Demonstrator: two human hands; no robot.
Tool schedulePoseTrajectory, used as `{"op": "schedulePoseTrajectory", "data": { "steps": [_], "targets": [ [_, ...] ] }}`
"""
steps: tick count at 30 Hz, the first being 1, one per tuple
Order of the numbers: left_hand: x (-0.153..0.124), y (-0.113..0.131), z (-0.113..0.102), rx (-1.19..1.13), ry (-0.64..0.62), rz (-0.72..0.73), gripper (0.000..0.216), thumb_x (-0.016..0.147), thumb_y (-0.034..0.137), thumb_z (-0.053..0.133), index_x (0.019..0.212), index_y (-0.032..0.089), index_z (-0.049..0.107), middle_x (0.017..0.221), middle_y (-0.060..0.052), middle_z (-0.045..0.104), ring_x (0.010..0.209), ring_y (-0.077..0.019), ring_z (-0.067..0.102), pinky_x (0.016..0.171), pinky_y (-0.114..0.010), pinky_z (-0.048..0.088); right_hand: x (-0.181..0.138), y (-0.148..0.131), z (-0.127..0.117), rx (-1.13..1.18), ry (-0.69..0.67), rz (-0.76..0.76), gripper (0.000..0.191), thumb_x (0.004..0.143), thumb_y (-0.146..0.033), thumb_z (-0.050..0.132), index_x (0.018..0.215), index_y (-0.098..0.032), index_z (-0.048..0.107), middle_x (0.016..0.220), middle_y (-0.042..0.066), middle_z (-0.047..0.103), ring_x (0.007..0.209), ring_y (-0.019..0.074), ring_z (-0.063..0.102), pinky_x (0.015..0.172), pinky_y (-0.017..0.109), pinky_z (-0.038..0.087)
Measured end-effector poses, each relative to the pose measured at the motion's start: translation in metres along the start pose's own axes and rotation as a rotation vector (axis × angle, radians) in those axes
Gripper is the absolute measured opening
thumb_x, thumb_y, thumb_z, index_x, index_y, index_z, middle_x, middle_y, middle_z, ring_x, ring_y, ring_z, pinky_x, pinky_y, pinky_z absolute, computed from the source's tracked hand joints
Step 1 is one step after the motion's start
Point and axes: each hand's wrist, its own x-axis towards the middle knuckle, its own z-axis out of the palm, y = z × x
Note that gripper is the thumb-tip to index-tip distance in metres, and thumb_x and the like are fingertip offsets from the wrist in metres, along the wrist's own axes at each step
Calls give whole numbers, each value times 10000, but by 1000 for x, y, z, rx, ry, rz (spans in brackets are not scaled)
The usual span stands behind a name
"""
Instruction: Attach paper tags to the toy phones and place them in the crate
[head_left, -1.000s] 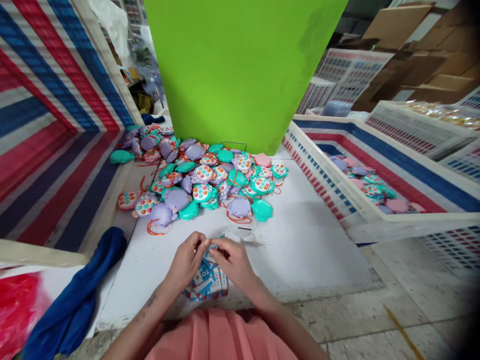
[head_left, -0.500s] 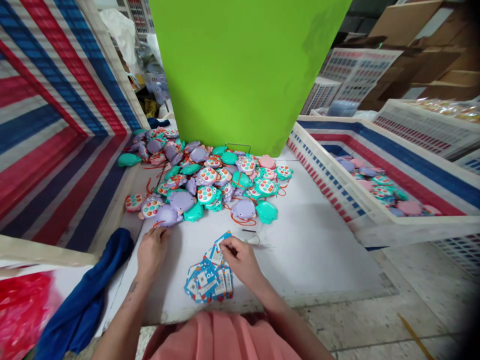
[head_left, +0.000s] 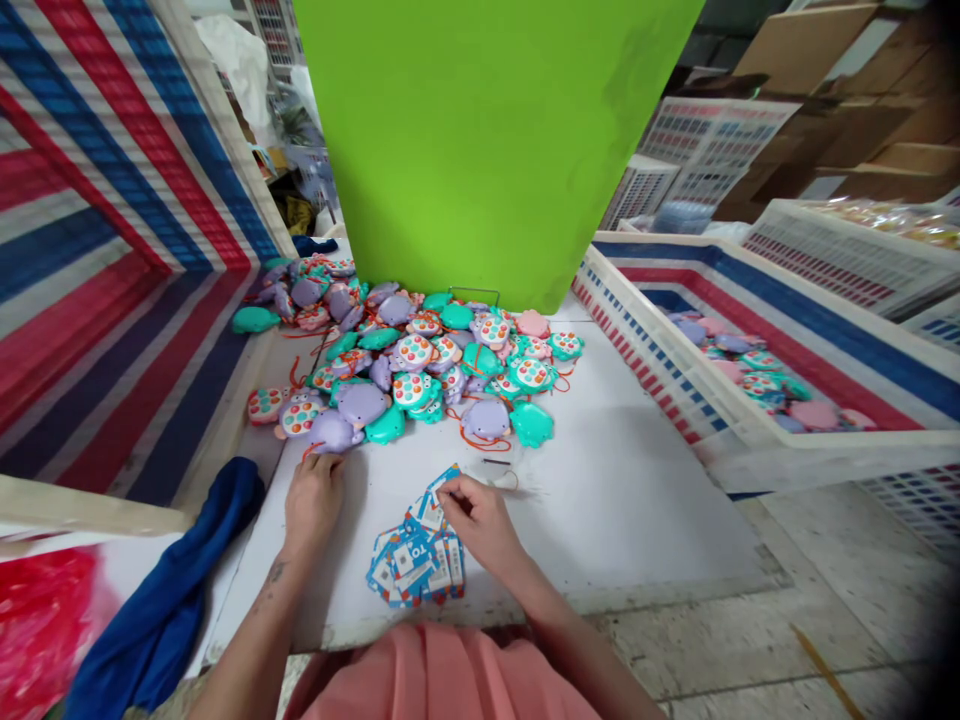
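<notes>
Green panel (head_left: 499, 150) behind the toys (head_left: 415, 352)

left hand (head_left: 313, 503) and right hand (head_left: 481, 515): 2 | foreground striped-lined crates (head_left: 780, 462): 2 | green panel (head_left: 499, 150): 1 | dark stick (head_left: 496, 461): 1 | animal-shaped toys (head_left: 414, 390): dozens, overlapping | printed cards (head_left: 418, 565): several, overlapping, exact count unclear

Cards (head_left: 416, 565) lie on the table (head_left: 615, 510) by its near edge, left of the middle. Behind them, toys (head_left: 412, 390) heap toward the far left corner, a panel (head_left: 495, 150) upright behind these. The right crate (head_left: 757, 458) runs along the right edge, more toys (head_left: 814, 413) in it; the left crate (head_left: 90, 507) flanks the left edge, a cloth (head_left: 172, 590) nearby. The left hand (head_left: 313, 500) is before the toys, the right hand (head_left: 480, 515) at the cards' far end.
</notes>
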Motion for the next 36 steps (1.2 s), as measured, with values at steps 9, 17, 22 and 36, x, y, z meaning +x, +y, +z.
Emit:
{"op": "schedulePoseTrajectory", "data": {
  "steps": [9, 17, 22, 36],
  "targets": [
    [2, 25, 2, -797, -156, -162, 220, 811, 389, 471, 792, 174, 514, 759, -14, 560, 662, -134, 501, 628, -240, 397, 11, -4, 8, -20, 11, -3, 153, 808, -238, 507, 759, -183, 641, 567, -25, 550, 517, 102, 471, 495, 197, 339],
    [-2, 56, -3, -1016, -263, -207, 264, 763, 433, 540, 733, 171, 520, 795, -44, 606, 690, -141, 523, 613, -240, 406, 29, -5, 14, -137, 16, 26, 144, 776, -225, 521, 722, -190, 650, 513, -29, 551, 482, 101, 469, 462, 191, 308],
    [-9, 72, -10, -1080, -318, -229, 267, 767, 429, 553, 750, 164, 522, 853, -52, 622, 597, -105, 478, 589, -239, 424, 32, -4, 17, -155, 8, 45, 144, 768, -208, 522, 708, -190, 651, 516, -26, 582, 474, 103, 490, 465, 193, 311],
    [-12, 98, -18, -848, -277, 40, 146, 804, 273, 541, 825, 191, 659, 815, -39, 666, 761, -167, 592, 709, -283, 466, 28, -1, 18, 25, -21, 74, 141, 771, -241, 517, 706, -177, 624, 557, -41, 560, 504, 95, 480, 484, 197, 333]
  ]
}}
